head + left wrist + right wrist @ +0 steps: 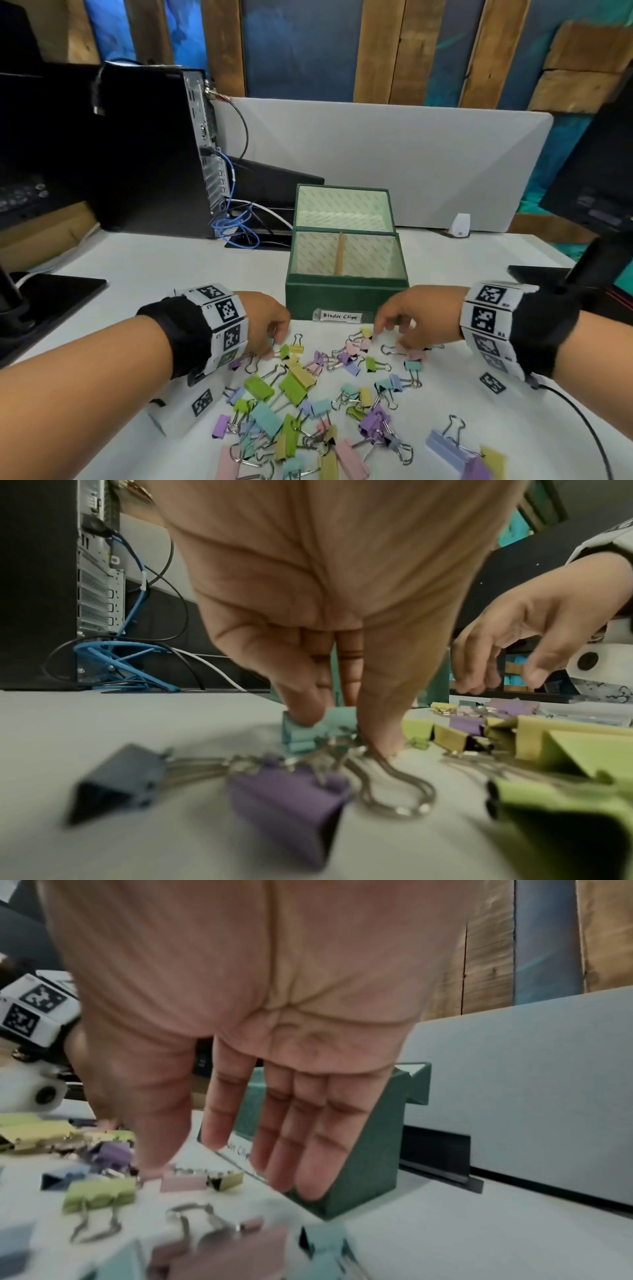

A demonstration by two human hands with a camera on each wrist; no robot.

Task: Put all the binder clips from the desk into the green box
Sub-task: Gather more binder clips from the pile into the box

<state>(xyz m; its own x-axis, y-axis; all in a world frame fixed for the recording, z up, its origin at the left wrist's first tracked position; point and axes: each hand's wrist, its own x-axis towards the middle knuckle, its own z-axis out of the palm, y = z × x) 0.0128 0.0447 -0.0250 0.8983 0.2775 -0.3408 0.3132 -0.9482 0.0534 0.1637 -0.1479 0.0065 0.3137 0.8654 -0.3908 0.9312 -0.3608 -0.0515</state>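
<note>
Many pastel binder clips (pixel 301 394) lie scattered on the white desk in front of the open green box (pixel 346 298), which is labelled "Binder Clips" (pixel 340 316). The box inside looks bare except for a wooden divider. My left hand (pixel 277 339) is down at the pile's far left edge. In the left wrist view its thumb and forefinger pinch a small teal clip (pixel 308 734) that is still on the desk. My right hand (pixel 390 335) hovers over the clips just before the box's front right corner. Its fingers (pixel 308 1150) are straight and hold nothing, and the thumb tip sits beside a pink clip (pixel 185 1180).
A black computer tower (pixel 154 147) with blue and black cables (pixel 236 226) stands at the back left. Monitor bases sit at the left (pixel 51 291) and right (pixel 548 277). A white divider panel (pixel 376 154) runs behind the box. A black wire (pixel 582 421) trails from my right wrist.
</note>
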